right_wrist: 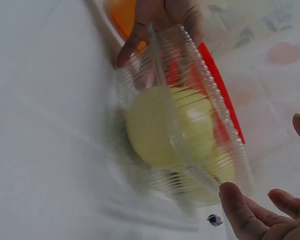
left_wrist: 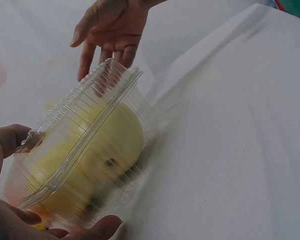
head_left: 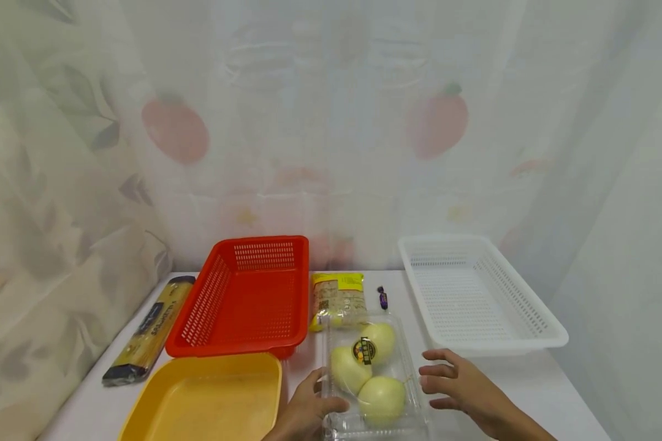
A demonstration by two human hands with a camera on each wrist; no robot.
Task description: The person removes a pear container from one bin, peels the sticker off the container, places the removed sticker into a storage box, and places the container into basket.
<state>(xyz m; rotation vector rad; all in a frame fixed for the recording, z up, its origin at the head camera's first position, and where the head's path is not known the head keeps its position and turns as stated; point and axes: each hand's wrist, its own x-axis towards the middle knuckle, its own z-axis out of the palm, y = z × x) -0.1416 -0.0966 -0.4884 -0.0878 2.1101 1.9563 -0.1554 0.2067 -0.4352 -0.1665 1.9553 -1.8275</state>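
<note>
A clear plastic clamshell box (head_left: pixel 410 361) holds several pale yellow-green round fruits (head_left: pixel 382 398) under a round dark label. My left hand (head_left: pixel 307 407) grips the box's left side, thumb over the lid; in the left wrist view its thumb and fingers (left_wrist: pixel 14 137) lie around one end. To the right of the box is my right hand (head_left: pixel 463 389), its fingers spread and holding nothing. From the right wrist view, one right fingertip (right_wrist: pixel 230 192) is close to the box's edge; whether it touches I cannot tell.
Behind the box lie a yellow-topped food packet (head_left: pixel 339 297) and a small purple-wrapped candy (head_left: pixel 383 298). On the left are a red basket (head_left: pixel 265 312), a yellow basin (head_left: pixel 215 398) and a spaghetti pack (head_left: pixel 153 331). A white basket (head_left: pixel 469 300) stands back right.
</note>
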